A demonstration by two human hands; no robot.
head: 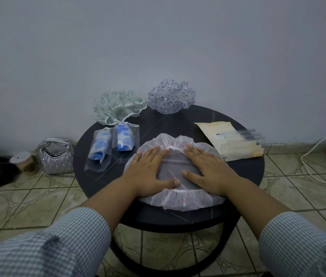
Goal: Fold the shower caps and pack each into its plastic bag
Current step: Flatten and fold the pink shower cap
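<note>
A pink-printed translucent shower cap (pixel 184 198) lies spread flat on the round dark table (pixel 158 216). My left hand (pixel 148 170) and my right hand (pixel 206 168) press flat on it side by side, fingers straight. Two blue-flowered caps sit rolled inside clear plastic bags (pixel 100 148) (pixel 125 139) at the table's left. A green-printed cap (pixel 118 104) and a purple-printed cap (pixel 171 96) sit loose and puffed at the far edge. A stack of empty plastic bags (pixel 230 140) lies at the right.
On the tiled floor to the left stand a silver quilted handbag (pixel 55 156) and a paper cup with a lid (pixel 24 162). A white cable (pixel 318 156) runs along the floor at the right. A plain wall stands right behind the table.
</note>
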